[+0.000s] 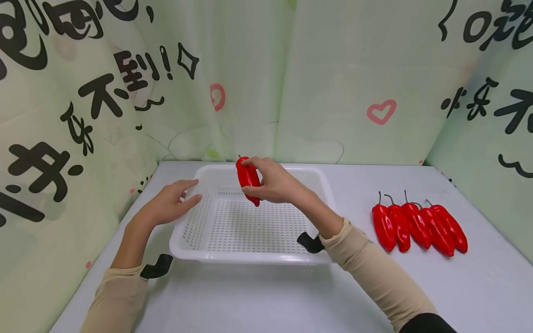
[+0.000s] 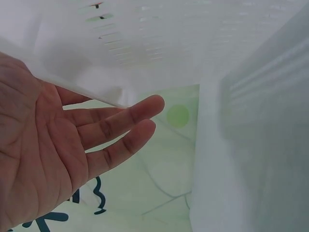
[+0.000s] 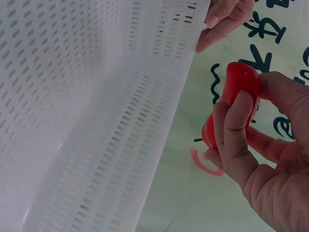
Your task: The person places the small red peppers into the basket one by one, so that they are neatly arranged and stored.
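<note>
My right hand (image 1: 275, 182) pinches a glossy red chili pepper (image 1: 248, 179) between thumb and fingers, above the far part of a white perforated plastic basket (image 1: 250, 257). The pepper's stem points away, its tip toward me. In the right wrist view the pepper (image 3: 242, 77) is partly covered by the fingers. At the basket's left wall is my left hand (image 1: 170, 203), thumb and fingers spread apart, fingertips right at the rim. The left wrist view shows that hand (image 2: 72, 140) with relaxed fingers beside the basket's side (image 2: 58, 63), holding nothing.
Several red chili peppers (image 1: 418, 226) lie side by side on the white table (image 1: 233, 300), right of the basket, stems pointing away. A pale green curtain (image 1: 333, 92) with black lettering and hearts surrounds the table's back and sides.
</note>
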Motion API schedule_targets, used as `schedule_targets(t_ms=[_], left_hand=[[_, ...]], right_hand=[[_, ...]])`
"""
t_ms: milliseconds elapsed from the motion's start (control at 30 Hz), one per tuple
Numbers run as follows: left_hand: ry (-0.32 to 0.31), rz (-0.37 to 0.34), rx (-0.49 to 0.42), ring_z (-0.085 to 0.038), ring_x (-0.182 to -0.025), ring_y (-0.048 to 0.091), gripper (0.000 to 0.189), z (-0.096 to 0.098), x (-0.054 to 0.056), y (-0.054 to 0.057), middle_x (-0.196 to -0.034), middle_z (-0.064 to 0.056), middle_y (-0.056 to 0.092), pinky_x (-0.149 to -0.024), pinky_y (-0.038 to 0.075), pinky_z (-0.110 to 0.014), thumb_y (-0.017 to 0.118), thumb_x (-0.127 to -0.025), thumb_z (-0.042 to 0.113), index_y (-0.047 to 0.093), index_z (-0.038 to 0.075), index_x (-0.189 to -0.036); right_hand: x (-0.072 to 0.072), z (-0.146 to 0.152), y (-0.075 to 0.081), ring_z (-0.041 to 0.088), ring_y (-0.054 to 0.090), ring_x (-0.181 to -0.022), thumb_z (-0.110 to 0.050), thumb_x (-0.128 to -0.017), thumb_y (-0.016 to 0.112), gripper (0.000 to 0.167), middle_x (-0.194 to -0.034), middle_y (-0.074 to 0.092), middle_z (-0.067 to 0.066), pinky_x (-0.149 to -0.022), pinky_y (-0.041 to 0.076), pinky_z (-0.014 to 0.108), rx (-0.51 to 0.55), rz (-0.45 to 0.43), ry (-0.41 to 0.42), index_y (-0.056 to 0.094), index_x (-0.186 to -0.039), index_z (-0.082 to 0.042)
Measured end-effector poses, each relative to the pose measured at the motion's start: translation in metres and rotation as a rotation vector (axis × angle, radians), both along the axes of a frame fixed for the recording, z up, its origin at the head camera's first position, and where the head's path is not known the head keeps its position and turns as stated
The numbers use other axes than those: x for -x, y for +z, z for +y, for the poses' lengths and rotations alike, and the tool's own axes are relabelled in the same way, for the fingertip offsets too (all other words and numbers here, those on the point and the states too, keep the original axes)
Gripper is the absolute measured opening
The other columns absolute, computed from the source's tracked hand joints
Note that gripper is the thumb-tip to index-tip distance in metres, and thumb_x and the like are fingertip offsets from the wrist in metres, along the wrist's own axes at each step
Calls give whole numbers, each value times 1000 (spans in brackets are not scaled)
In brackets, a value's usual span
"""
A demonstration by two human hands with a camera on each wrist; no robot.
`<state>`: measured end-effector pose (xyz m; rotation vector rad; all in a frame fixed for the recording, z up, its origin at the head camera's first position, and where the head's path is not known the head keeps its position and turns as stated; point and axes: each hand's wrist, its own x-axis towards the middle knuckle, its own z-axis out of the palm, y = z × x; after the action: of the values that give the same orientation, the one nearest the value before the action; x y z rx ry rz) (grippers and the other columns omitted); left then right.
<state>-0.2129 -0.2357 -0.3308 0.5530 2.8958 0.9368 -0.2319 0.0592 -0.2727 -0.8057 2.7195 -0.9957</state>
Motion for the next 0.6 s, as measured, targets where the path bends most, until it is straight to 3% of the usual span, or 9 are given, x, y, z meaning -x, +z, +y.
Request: schedule_targets(t_ms=[233,600], left_hand=[[10,-6,4,-45,-119,58,62,0,0,0,-150,-30,47,-94,55,-55,58,-105,29,40,-7,-152],[24,-18,9,-46,-121,58,63,0,0,1,-150,-29,46,-96,55,-56,58,-104,28,40,-6,-153]], right_hand=[[7,-14,-8,24,54,-117,-18,-92,70,57,-127,61,9,-78,59,28,-59,39,34,51,-145,-9],[8,-29,-14,24,57,-111,-21,-94,71,59,-125,61,11,-79,57,27,-128,-21,91,49,-147,-8]])
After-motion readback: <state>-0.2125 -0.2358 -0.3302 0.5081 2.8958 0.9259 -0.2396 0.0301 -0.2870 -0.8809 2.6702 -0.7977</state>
